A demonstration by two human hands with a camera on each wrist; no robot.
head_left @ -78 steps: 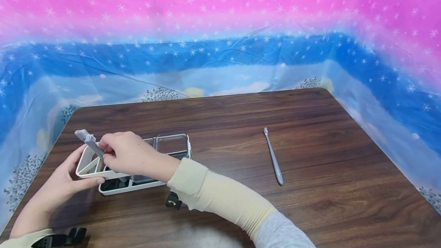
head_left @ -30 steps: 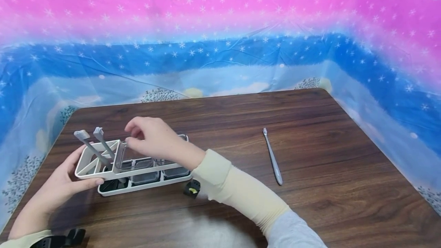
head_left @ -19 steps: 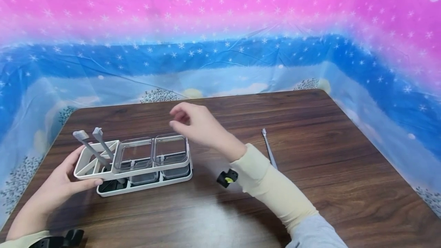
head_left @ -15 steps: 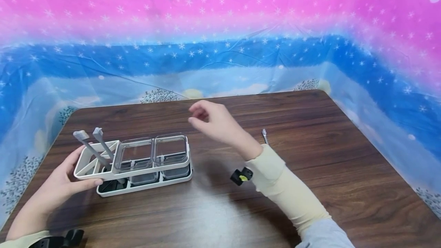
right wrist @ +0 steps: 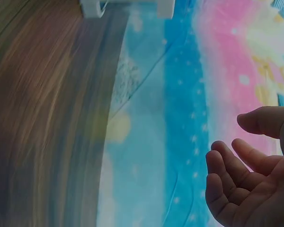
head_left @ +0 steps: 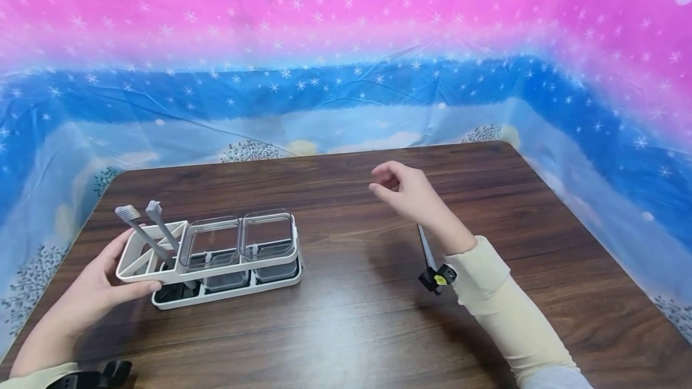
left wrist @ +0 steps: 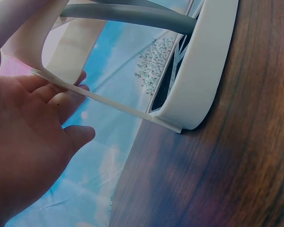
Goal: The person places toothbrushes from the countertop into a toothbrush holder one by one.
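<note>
My left hand [head_left: 110, 274] grips the left end of a white toothbrush holder [head_left: 227, 284], thumb on its front wall and fingers behind. Two grey toothbrushes [head_left: 142, 230] stand tilted in its left compartment, and two clear cups [head_left: 238, 234] sit in the others. In the left wrist view the holder's white wall [left wrist: 213, 71] is right beside my left hand [left wrist: 33, 142]. My right hand [head_left: 385, 183] hovers empty over the table, fingers loosely curled. A third grey toothbrush [head_left: 426, 248] lies under that wrist, partly hidden. My right hand [right wrist: 255, 179] holds nothing in the right wrist view.
The dark wooden table [head_left: 351, 329] is bordered by a pink and blue starry cloth [head_left: 346, 77] rising at the back and on both sides. A small black clip [head_left: 437, 278] hangs from my right wrist just above the tabletop.
My right hand let go of a toothbrush in the holder and swept right across the table to above the lying toothbrush. My left hand and the holder have stayed put.
</note>
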